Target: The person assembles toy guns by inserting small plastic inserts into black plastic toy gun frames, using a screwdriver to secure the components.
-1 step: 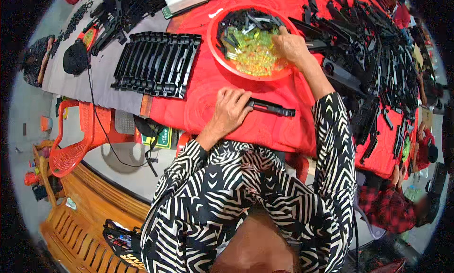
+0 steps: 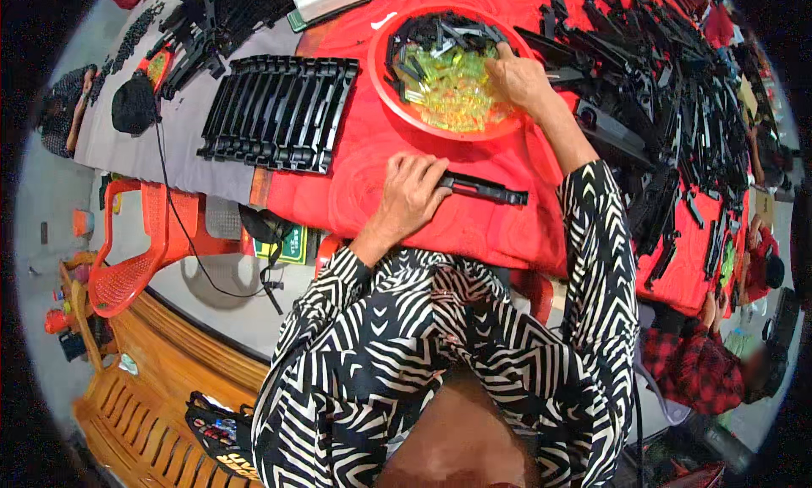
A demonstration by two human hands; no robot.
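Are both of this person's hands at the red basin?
No, only the right hand is at the red basin; the left hand holds one end of a slim black part.

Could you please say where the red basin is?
In the head view, the red basin is upper centre, with the right hand at its right rim.

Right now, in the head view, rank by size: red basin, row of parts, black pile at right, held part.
1. Black pile
2. Red basin and row of parts, too alike to rank
3. Held part
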